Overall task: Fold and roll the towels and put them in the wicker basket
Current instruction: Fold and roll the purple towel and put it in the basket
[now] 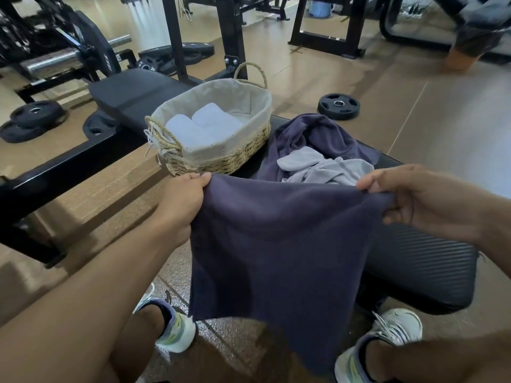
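Two hands hold one dark towel [265,252] spread at centre frame. Left hand [184,197], centre left, pinches the upper left corner between thumb and curled fingers. Right hand [420,200], centre right, has its fingers curled round the upper right corner. Between them the top edge runs taut; the rest hangs freely toward the lower centre, in front of a black bench [414,261] and above two pale shoes [177,330] on the floor.

Basket [221,158], wicker with a pale cloth lining and rope handles, stands on the bench just above the left hand. Inside it lie two rolled white towels [204,125], side by side and touching. Just right of the basket, on the bench, lies a loose heap: a second dark towel [312,134] crumpled beneath a pale grey one [320,167].

Weight plates [338,105] lie on the tan floor at upper right and far left. Dark gym frames and a barbell [55,59] fill the upper left.
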